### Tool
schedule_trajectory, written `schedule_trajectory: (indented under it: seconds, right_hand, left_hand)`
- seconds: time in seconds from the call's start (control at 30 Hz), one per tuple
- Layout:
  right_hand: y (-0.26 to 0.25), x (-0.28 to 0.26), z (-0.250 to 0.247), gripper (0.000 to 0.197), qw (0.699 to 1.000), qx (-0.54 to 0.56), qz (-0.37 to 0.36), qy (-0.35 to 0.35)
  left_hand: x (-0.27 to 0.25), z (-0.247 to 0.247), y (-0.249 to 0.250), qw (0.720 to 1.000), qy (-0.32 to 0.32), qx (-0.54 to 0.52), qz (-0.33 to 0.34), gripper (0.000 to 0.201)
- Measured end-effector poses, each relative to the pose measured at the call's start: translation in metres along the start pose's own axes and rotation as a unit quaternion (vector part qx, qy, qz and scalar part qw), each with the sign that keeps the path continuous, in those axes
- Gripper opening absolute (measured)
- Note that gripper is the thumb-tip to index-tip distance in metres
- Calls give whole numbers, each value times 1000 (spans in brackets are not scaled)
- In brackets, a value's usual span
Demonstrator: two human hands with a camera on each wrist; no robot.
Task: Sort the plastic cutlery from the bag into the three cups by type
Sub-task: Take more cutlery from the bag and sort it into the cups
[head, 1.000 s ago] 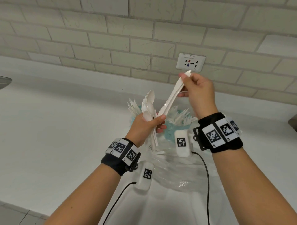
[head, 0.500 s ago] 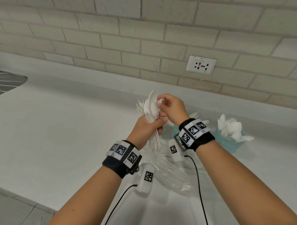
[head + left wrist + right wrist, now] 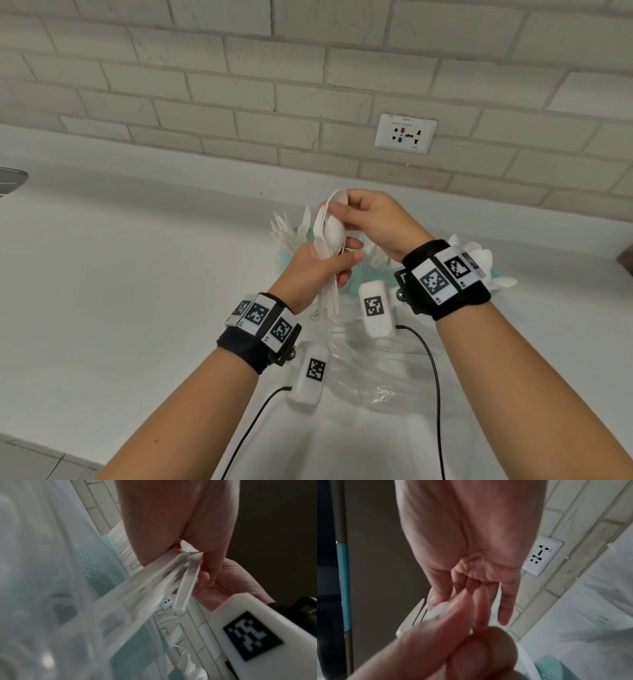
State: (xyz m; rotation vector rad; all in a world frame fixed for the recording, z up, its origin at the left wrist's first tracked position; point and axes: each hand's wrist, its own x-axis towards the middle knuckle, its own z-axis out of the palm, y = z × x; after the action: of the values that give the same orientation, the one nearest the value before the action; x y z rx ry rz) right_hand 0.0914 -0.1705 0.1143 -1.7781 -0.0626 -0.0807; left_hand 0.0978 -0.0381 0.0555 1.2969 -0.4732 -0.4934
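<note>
Two hands, one cutlery bundle

Our left hand (image 3: 313, 270) grips the bundle of white cutlery (image 3: 329, 240) upright; our right hand (image 3: 371, 222) pinches its spoon-bowl tops. Two teal cups (image 3: 498, 272) show behind.

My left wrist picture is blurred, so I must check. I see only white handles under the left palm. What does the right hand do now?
Observer: In the head view, the right hand pinches the bowl of a spoon at the top of the bundle that the left hand grips.
Operator: Does the bundle hold only spoons?
Observer: No. The right wrist view shows a fork among them, its tines beside the thumb.
</note>
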Motion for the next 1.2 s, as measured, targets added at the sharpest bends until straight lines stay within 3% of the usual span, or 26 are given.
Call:
schedule_trajectory:
  seconds: [0.13,0.27,0.33,0.4,0.47,0.57,0.7,0.83,0.97,1.1,1.2]
  right_hand:
    - [-6,-7,-15,13,986,78,-48,136]
    - [-26,-18,-40,6,943,139,-161,255]
    - [-32,-24,-49,7,936,132,-194,264]
    - [-33,-32,-53,8,947,106,-177,246]
    - [-30,-41,-54,16,974,-4,-89,209]
    - [-12,-51,-50,38,977,-161,35,133]
    - [2,-56,-43,29,981,-128,42,139]
    - [-3,-58,-51,17,973,8,30,228]
    - [-15,-61,-60,12,947,115,-45,296]
    - [-15,-59,-67,11,927,77,-81,359]
    - [-7,-62,-60,28,943,-5,-47,331]
  left_hand:
    - [2,8,-2,1000,-19,10,3,9]
    - [4,18,-5,999,-33,18,-4,8]
    - [6,23,-7,999,-33,20,-7,7]
    - [8,28,-8,999,-27,21,-8,7]
    - [10,32,-9,999,-24,21,-3,8]
    - [13,36,-7,999,-36,12,6,9]
    - [14,44,-6,998,-55,33,13,12]
    - [13,46,-10,998,-54,16,2,9]
    - [13,47,-13,998,-62,-1,-12,16]
    - [15,50,-15,999,-41,8,-16,23]
    - [19,51,-17,1000,-3,23,-9,24]
